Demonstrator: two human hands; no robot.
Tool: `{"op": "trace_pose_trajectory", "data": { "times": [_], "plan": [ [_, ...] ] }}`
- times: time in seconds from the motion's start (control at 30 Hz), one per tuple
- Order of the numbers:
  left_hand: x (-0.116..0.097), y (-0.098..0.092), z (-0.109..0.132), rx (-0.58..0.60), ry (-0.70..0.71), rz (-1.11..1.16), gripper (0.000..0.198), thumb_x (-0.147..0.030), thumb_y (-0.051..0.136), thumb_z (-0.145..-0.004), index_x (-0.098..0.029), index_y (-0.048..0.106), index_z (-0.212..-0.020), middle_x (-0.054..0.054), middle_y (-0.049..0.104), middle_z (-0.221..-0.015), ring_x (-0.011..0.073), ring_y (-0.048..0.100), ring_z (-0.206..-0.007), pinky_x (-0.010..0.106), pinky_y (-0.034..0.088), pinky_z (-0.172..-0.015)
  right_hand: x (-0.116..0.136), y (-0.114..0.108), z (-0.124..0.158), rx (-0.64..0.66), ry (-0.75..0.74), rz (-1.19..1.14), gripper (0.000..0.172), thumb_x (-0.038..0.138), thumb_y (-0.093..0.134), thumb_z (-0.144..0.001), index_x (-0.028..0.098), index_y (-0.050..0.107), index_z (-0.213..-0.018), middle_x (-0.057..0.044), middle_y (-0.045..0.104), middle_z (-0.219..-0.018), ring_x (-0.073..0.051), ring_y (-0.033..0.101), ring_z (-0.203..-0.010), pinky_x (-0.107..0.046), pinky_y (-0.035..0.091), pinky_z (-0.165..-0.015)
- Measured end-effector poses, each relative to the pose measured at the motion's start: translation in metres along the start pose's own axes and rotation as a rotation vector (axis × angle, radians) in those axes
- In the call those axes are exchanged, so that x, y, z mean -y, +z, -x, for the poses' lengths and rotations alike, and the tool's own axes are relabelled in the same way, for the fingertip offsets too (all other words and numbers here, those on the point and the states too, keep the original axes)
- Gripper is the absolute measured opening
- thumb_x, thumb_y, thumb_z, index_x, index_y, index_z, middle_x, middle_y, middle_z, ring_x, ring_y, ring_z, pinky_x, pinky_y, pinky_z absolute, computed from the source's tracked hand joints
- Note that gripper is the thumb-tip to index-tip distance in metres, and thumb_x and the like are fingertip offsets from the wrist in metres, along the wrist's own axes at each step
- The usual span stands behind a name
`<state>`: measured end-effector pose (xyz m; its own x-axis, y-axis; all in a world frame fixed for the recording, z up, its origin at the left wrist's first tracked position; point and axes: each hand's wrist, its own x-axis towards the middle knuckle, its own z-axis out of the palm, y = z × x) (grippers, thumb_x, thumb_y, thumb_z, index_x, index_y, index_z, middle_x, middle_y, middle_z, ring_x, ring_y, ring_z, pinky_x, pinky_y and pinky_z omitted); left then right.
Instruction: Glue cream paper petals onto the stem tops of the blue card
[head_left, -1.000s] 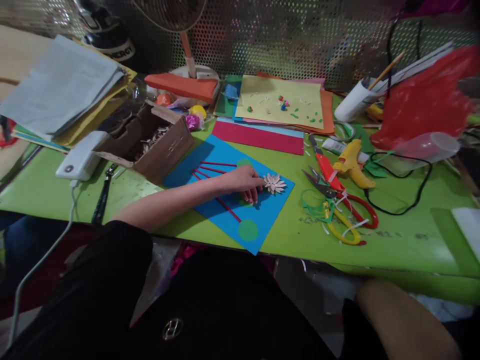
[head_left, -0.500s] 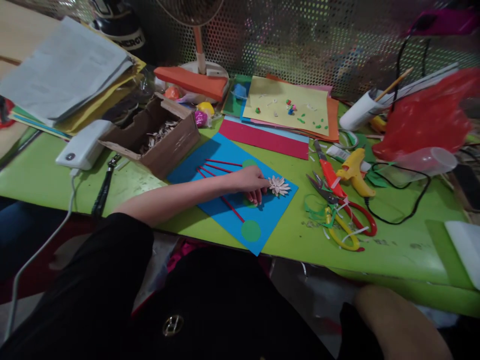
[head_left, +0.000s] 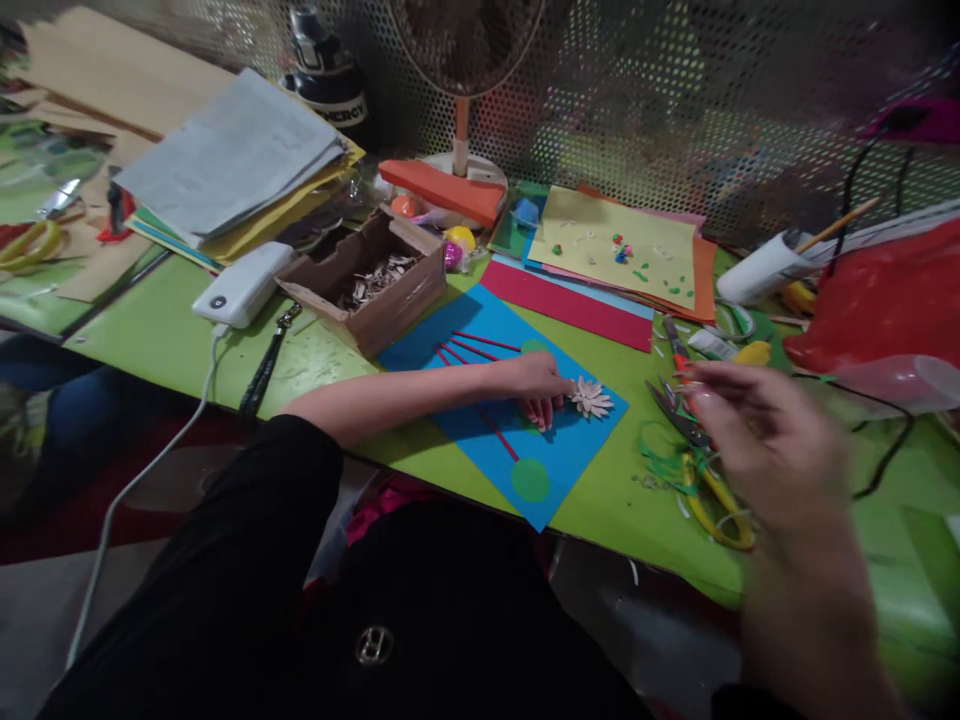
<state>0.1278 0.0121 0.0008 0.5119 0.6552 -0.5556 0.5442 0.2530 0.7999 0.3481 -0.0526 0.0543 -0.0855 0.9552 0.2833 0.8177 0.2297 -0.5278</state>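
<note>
A blue sheet of card (head_left: 577,480) lies on the green table, with thin red stems (head_left: 486,350) and green paper circles (head_left: 530,480) on it. Near its right corner is a flower of pale, pointed petals (head_left: 592,398). My left hand (head_left: 541,385) rests over the card, fingers curled, its fingertips touching the flower's left petals. Raised above the scissors, my right hand (head_left: 780,440) is blurred, thumb and forefinger brought together. Whatever may be between them is too small to make out.
Yellow-handled scissors (head_left: 720,510) and green paper scraps (head_left: 660,445) lie right of the card. A cardboard box (head_left: 397,310) of pale brown bits stands at its left. Behind are stacked coloured papers (head_left: 585,220) and a fan (head_left: 461,140). A white power bank (head_left: 244,285) trails a cable.
My right hand has come into view over the tools at the right. My left hand stays at the flower. The camera view has shifted, so the table things appear further right and lower.
</note>
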Motion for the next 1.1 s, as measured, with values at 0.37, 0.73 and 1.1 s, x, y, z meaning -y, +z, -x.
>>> {"op": "trace_pose_trajectory", "data": {
  "times": [0.37, 0.73, 1.1],
  "plan": [
    [-0.014, -0.044, 0.096, -0.272, 0.168, -0.165, 0.025, -0.031, 0.053, -0.089, -0.013, 0.060, -0.073, -0.001, 0.064, -0.057, 0.0097, 0.065, -0.055, 0.019, 0.047, -0.058, -0.043, 0.030, -0.018, 0.388, -0.007, 0.303, 0.024, 0.039, 0.045, -0.088, 0.024, 0.061, -0.096, -0.011, 0.071, -0.093, -0.028, 0.067, -0.087, -0.040, 0.049, -0.070],
    [0.032, -0.186, 0.177, -0.573, -0.281, -1.012, 0.024, -0.033, 0.058, -0.080, -0.017, 0.074, -0.086, 0.003, 0.071, -0.069, 0.0158, 0.066, -0.067, 0.027, 0.047, -0.070, -0.059, 0.035, -0.023, 0.538, 0.003, 0.330, 0.042, 0.050, 0.043, -0.081, 0.021, 0.062, -0.105, -0.008, 0.068, -0.101, -0.025, 0.064, -0.091, -0.036, 0.048, -0.074],
    [0.052, -0.186, 0.130, -0.472, -0.533, -1.232, 0.046, -0.030, 0.057, -0.077, -0.006, 0.073, -0.113, 0.019, 0.072, -0.096, 0.0297, 0.066, -0.094, 0.030, 0.046, -0.075, -0.062, 0.038, -0.025, 0.524, 0.037, 0.280, 0.050, 0.059, 0.039, -0.077, 0.022, 0.062, -0.101, -0.008, 0.068, -0.099, -0.025, 0.064, -0.089, -0.037, 0.047, -0.073]
  ]
}}
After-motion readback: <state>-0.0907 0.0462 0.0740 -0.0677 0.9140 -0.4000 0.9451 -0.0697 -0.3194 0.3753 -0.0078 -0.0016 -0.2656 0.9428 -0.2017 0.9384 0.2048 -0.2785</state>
